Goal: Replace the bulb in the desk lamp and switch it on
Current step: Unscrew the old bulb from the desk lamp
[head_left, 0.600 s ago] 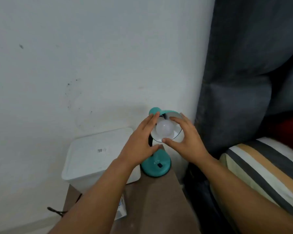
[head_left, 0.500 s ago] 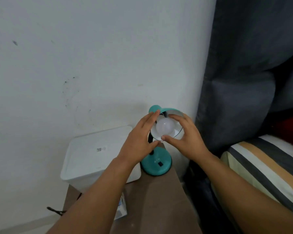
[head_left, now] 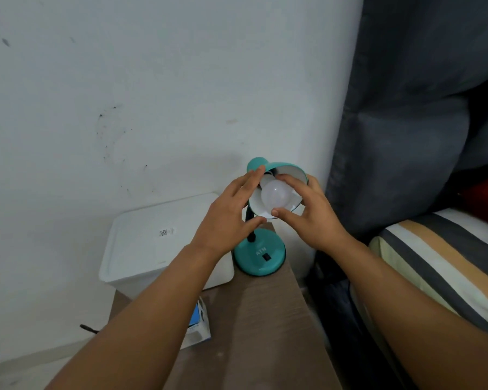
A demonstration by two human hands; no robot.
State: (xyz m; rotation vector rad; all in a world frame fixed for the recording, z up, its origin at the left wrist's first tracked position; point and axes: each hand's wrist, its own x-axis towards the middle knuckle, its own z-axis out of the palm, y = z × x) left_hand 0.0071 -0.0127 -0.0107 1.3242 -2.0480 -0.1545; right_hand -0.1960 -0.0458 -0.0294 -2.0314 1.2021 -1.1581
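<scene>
White wall [head_left: 124,94] and a dark grey curtain [head_left: 406,108] close off the corner where a brown tabletop [head_left: 265,319] carries the teal desk lamp [head_left: 259,254]. Its frosted white bulb [head_left: 276,195] sits inside the shade [head_left: 299,171], whose open mouth tilts toward the camera, so the bulb's long axis runs from the hidden socket at the back of the shade out and down toward the person. The right hand [head_left: 313,218] is the one on it: its thumb lies at the bulb's lower edge and its curled fingers [head_left: 289,183] wrap the upper right side, a grasp around the globe. The left hand [head_left: 228,209] is at the shade's left rim with fingers fairly straight, its fingertips reaching the teal cap and its thumb under the rim; it looks to be steadying the shade, though how firm the contact is cannot be told. Any twist will probably have to turn about that slanted axis, not straight up, with the right hand doing the turning. Whether this bulb is the old one or the new cannot be told. A black rocker switch [head_left: 266,257] sits on the round base, below both hands. Left of the lamp stands a white lidded box [head_left: 158,243], and a small blue-and-white carton [head_left: 199,327] lies partly under the left forearm. Striped bedding [head_left: 434,263] shows at right.
</scene>
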